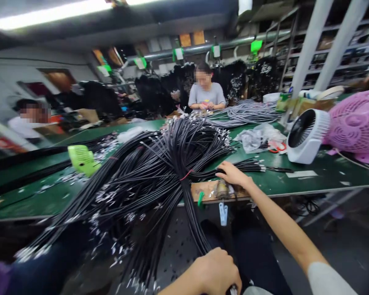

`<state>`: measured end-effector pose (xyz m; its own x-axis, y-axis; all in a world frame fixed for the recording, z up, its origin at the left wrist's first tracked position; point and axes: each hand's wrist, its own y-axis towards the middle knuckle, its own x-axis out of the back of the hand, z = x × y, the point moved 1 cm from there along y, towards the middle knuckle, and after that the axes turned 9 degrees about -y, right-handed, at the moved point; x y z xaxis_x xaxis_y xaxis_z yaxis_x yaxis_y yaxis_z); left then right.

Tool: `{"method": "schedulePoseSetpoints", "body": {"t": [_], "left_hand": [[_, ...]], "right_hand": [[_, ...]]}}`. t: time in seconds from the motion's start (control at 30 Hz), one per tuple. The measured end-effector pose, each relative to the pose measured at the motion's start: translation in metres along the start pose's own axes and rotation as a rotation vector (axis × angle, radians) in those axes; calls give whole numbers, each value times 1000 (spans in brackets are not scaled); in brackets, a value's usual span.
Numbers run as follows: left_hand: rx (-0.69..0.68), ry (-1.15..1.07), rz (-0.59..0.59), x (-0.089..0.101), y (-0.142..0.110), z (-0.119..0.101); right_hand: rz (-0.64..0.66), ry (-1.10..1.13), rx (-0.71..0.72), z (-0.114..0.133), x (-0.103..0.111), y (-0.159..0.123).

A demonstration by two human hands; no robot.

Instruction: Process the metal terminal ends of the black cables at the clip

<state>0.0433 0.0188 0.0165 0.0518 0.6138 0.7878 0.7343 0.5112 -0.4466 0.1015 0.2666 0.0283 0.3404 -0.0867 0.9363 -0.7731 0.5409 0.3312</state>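
A big heap of black cables (147, 164) with silvery end fittings lies over the bench and hangs off its near edge. At the bottom of the view my left hand (210, 270) is closed around a bundle of these cables (192, 213), which runs down toward me from a red tie (185, 175). Silvery ends poke out below the fist. My right hand (233, 174) lies on a smaller cable bundle (249, 165) on the bench, fingers apart; its fingertips are partly hidden among the cables. Beneath it is a wooden board (207, 192) with a small metal fixture (222, 190).
Green bench (320, 176) carries a white fan (307, 135), a pink fan (356, 123), a lime-green fan (83, 159), red-handled scissors (276, 147) and plastic bags (258, 137). A blue clip (223, 214) hangs below the board. Across sits a person (206, 92) near grey cables (249, 112); another person is at left.
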Motion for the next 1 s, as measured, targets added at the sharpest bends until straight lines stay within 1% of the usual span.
{"method": "schedulePoseSetpoints", "body": {"t": [0.1,0.2,0.23,0.3,0.33,0.4,0.47,0.5,0.53,0.57,0.63,0.67,0.7,0.73,0.77,0.83,0.93,1.0], "left_hand": [[78,33,24,5,1,11],[111,95,24,11,-7,13],[103,112,-1,11,-8,10],[89,149,-94,8,-6,4],[84,164,-146,4,-3,2],[69,178,-244,-7,2,-1],[63,145,-348,-21,1,1],[69,99,-431,-28,-2,4],[84,35,-545,-34,-8,7],[106,-41,-687,-39,-15,9],[166,-195,-1000,-46,-31,14],[197,-256,-1138,-48,-39,15],[228,-303,-1244,-49,-44,16],[259,-344,-1312,-49,-48,16],[288,-382,-1357,-49,-50,16],[333,-455,-1392,-45,-51,15],[373,-542,-1393,-39,-47,15],[362,-585,-1376,-36,-45,15]], "right_hand": [[-163,44,-75,7,5,-23],[-334,92,-162,21,9,-64],[-383,111,-189,28,8,-80],[-476,180,-225,45,2,-113],[-541,249,-245,53,-1,-128],[-599,365,-306,69,-11,-156],[-588,439,-384,82,-22,-177],[-569,465,-416,87,-28,-186],[-545,492,-439,91,-34,-192],[-512,522,-452,95,-40,-197],[-405,604,-457,105,-50,-202],[-340,658,-450,110,-53,-202],[-275,718,-439,116,-54,-201],[-218,782,-422,123,-53,-198],[-180,845,-403,129,-51,-195],[-159,958,-352,139,-43,-186],[-232,1062,-271,145,-30,-176],[-292,1092,-232,144,-26,-173]]}}
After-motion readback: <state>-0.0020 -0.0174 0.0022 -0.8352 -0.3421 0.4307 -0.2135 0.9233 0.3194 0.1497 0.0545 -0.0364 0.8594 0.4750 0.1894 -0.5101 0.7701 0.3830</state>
